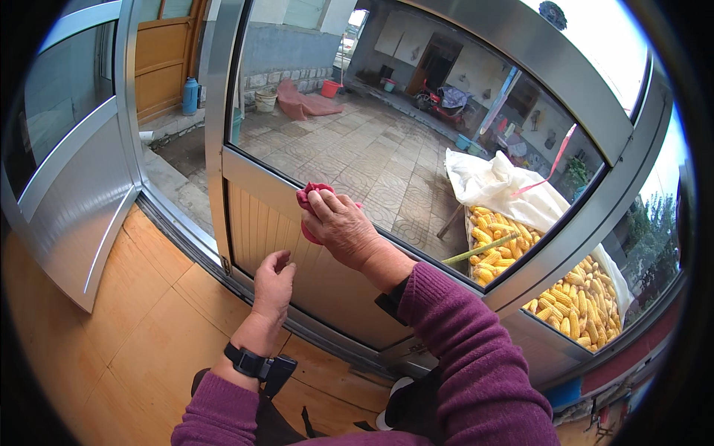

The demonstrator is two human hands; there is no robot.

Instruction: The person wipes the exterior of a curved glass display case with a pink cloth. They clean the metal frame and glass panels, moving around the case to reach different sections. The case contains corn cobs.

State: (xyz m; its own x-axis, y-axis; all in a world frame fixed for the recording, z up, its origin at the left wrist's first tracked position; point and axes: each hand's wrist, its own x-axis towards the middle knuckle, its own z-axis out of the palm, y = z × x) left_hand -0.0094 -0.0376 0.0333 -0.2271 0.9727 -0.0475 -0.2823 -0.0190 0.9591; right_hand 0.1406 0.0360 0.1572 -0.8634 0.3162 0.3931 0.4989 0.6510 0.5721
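My right hand point(343, 226) grips a crumpled red cloth point(317, 192) and presses it against the lower edge of the glass pane, where it meets the metal middle rail point(268, 177) of a sliding door. Part of the cloth hangs over the ribbed lower panel point(259, 223). Lower and to the left, my left hand point(274, 281) is held in front of that panel with its fingers loosely bent and nothing in it. A black strap with a small device point(251, 363) is around my left wrist. Another dark band shows at my right wrist, partly under the purple sleeve.
A second door leaf point(83, 167) stands at the left, beside the doorway and its floor track point(184, 251). Through the glass are a paved yard point(357, 150), a red bucket point(330, 88), and yellow corn cobs point(585, 301) under a white sheet point(502, 178). A blue flask point(190, 96) stands outside.
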